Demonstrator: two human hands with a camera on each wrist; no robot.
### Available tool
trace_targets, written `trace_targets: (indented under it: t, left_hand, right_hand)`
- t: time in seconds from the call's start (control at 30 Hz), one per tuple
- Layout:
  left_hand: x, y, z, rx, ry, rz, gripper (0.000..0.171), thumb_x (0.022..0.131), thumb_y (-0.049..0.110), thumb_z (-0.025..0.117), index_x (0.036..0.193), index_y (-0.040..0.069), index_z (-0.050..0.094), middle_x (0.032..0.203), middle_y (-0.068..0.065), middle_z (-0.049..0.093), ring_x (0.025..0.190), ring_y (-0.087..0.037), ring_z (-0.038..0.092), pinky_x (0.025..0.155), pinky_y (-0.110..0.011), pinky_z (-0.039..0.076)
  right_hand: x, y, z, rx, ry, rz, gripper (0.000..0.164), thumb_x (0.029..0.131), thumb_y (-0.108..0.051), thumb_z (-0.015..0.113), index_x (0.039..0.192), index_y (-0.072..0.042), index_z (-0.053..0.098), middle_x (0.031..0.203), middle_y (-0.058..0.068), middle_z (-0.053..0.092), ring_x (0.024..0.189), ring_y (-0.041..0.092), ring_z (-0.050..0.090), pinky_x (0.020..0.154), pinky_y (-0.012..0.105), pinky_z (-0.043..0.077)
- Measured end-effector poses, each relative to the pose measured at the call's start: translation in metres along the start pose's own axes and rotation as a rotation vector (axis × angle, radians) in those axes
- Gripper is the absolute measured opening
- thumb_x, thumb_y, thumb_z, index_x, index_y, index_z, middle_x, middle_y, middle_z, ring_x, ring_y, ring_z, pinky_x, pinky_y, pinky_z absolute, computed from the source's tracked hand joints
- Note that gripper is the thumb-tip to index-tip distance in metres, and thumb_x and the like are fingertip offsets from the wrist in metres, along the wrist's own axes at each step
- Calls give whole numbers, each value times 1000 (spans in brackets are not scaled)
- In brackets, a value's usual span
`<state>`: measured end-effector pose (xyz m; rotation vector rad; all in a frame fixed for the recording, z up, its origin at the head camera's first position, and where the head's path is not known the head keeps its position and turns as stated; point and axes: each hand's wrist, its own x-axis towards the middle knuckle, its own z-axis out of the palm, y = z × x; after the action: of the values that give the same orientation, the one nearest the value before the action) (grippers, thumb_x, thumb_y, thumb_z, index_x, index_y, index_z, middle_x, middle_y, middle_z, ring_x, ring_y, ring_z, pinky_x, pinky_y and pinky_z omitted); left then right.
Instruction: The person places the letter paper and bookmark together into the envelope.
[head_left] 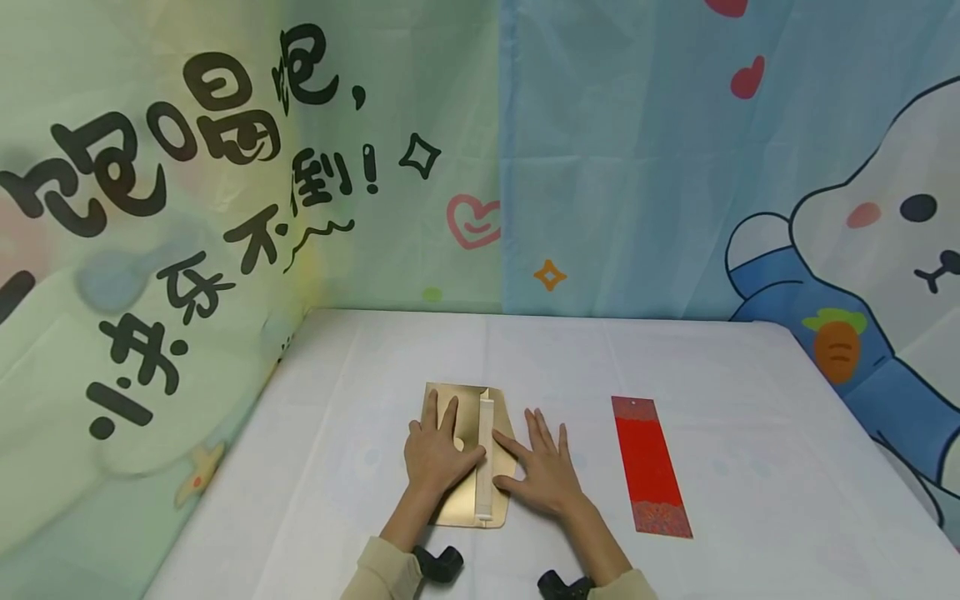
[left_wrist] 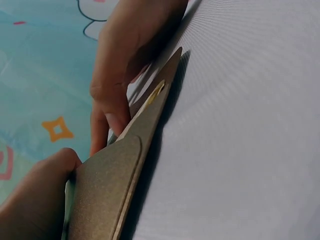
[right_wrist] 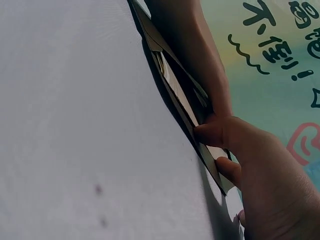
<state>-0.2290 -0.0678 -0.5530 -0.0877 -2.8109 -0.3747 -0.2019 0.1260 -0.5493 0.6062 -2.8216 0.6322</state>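
A flat gold card folder point(head_left: 456, 507) lies on the white table, with a long pale strip point(head_left: 484, 493) running down its right part. My left hand point(head_left: 437, 456) rests on the folder's left part, fingers spread and pointing away, its thumb reaching the strip. From the right comes my right hand point(head_left: 546, 475), fingers extended, with the index finger and thumb tips at the strip's right side. In the left wrist view the folder point(left_wrist: 107, 182) shows edge-on, its flap raised. The right wrist view has the right hand's point(right_wrist: 270, 175) fingertips touching the folder's edge, part of which the left arm hides.
A red paper slip point(head_left: 651, 462) with patterned ends lies to the right on the white table point(head_left: 757, 392). Black wrist straps point(head_left: 441, 564) sit at both cuffs. Printed cloth curtains point(head_left: 637, 167) with cartoon drawings stand behind the table and along its left side.
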Motion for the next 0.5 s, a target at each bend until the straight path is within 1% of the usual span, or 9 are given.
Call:
trace_targets:
  t: [0.17, 0.3, 0.5]
  left_hand:
    - [0, 0, 2, 9, -11, 0, 91, 65, 69, 53, 142, 23, 39, 150, -11, 22, 79, -30, 48, 54, -32, 39]
    - [0, 0, 3, 11, -9, 2, 91, 65, 69, 53, 142, 23, 38, 150, -11, 21, 80, -30, 48, 55, -33, 40]
    - [0, -1, 1, 0, -1, 6, 91, 65, 69, 54, 142, 22, 39, 150, -11, 22, 81, -32, 49, 55, -34, 41]
  right_hand:
    - [2, -4, 2, 4, -20, -4, 67, 74, -60, 57, 132, -26, 53, 145, 25, 26, 137, 37, 12, 102, 62, 4]
    - [2, -5, 2, 7, -17, -6, 68, 74, -59, 57, 133, -25, 52, 145, 25, 26, 136, 37, 14, 102, 61, 4]
    - [5, -5, 4, -6, -22, 6, 75, 73, -60, 57, 135, -19, 50, 145, 23, 28, 136, 36, 16, 103, 60, 6]
